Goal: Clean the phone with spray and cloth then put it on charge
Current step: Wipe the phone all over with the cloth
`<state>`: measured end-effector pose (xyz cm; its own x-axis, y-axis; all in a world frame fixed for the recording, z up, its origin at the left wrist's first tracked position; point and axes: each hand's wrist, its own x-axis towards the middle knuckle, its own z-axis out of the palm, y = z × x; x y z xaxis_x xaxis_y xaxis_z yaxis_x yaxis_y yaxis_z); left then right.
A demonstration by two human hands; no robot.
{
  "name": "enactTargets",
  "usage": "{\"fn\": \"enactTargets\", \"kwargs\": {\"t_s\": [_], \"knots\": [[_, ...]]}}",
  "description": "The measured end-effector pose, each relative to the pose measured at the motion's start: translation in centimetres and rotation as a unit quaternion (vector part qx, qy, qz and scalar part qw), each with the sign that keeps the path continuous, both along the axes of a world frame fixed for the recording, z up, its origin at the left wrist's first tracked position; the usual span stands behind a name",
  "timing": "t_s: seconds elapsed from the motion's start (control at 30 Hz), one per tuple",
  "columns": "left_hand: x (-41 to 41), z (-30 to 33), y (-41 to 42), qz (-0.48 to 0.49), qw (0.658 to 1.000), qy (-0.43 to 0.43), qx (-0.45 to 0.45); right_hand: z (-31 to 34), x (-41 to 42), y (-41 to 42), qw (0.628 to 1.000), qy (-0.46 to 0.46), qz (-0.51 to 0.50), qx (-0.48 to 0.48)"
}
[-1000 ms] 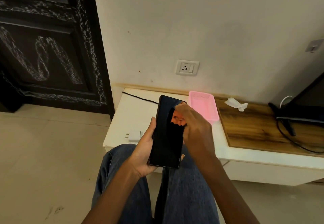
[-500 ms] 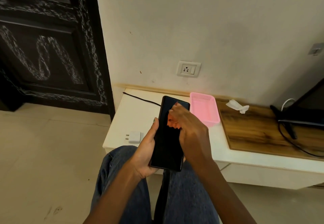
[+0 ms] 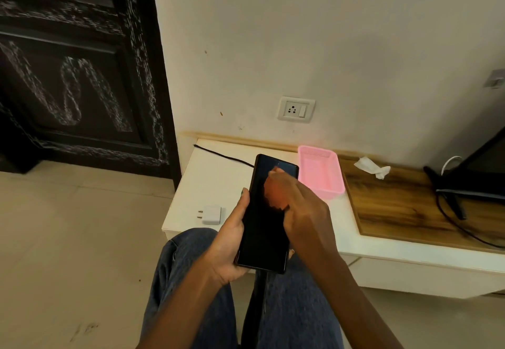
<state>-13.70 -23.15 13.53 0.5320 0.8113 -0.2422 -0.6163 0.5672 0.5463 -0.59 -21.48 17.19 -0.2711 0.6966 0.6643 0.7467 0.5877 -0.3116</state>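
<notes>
The phone (image 3: 263, 220), a tall black slab with a dark glossy screen, is held above the knees, its left edge gripped by the left hand (image 3: 232, 242). The right hand (image 3: 303, 206) presses a bunched orange cloth (image 3: 276, 192) against the upper screen.

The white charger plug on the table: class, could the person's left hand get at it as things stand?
Probably not yet. The charger plug lies bare just beside the left hand, but that hand grips the phone while the right hand wipes it.
</notes>
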Motion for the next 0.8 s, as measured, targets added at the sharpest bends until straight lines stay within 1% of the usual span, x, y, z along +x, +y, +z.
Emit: {"fn": "enactTargets", "kwargs": {"t_s": [0.17,0.23,0.43,0.57,0.63,0.7,0.8], "knots": [[0.6,0.3,0.1,0.001,1.0,0.021,0.004,1.3,0.9,1.0,0.998,0.018,-0.045,-0.025],[0.8,0.5,0.2,-0.003,1.0,0.02,0.006,1.6,0.2,1.1,0.998,0.027,-0.048,-0.027],[0.3,0.2,0.0,-0.009,1.0,-0.002,0.006,1.3,-0.1,-0.2,1.0,-0.004,0.015,0.017],[0.6,0.7,0.3,-0.015,1.0,0.009,0.009,2.7,0.7,1.0,0.999,0.025,-0.031,0.017],[0.7,0.8,0.5,-0.012,1.0,0.011,0.009,2.7,0.1,1.2,0.999,0.033,-0.034,0.009],[0.6,0.6,0.7,-0.009,1.0,0.011,0.006,2.0,-0.7,0.9,0.999,0.015,-0.027,0.006],[0.4,0.2,0.6,-0.002,1.0,0.003,-0.006,1.1,-0.5,0.3,1.0,-0.024,0.017,0.009]]}}
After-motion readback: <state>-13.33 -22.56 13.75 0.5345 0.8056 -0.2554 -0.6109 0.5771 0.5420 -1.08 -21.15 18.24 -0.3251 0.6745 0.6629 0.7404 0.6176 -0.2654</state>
